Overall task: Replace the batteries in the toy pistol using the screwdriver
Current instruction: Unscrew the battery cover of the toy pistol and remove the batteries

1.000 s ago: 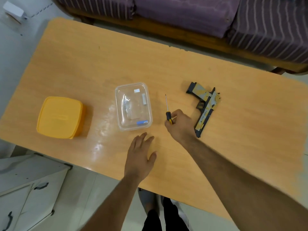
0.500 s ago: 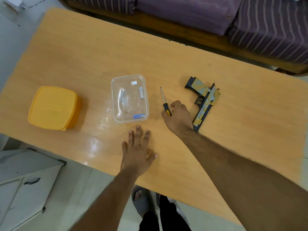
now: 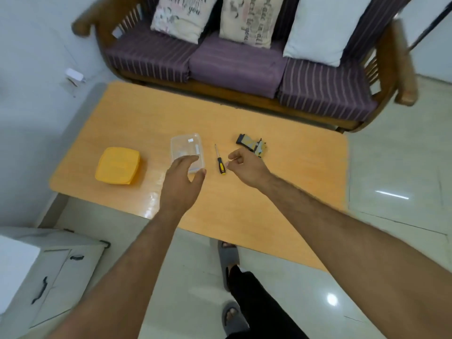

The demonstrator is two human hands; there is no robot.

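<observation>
The toy pistol (image 3: 252,143), tan and black, lies on the orange table (image 3: 293,167); my right hand hides its lower part. A screwdriver (image 3: 219,160) with a yellow and black handle lies flat between the pistol and a clear plastic box (image 3: 185,146) that holds a few small items. Just right of the screwdriver handle, my right hand (image 3: 247,168) hovers with loosely curled fingers and holds nothing. My left hand (image 3: 181,185) hangs with relaxed fingers over the near end of the clear box and holds nothing.
A yellow lidded box (image 3: 118,166) sits on the table's left side. A purple striped sofa (image 3: 234,67) with pillows stands behind the table. A white cabinet (image 3: 36,270) is at the lower left. My slippered feet (image 3: 228,260) stand by the table's near edge.
My right hand has let go of the screwdriver handle and lifted. My left hand rose from the table toward the clear box. The camera pulled back and up.
</observation>
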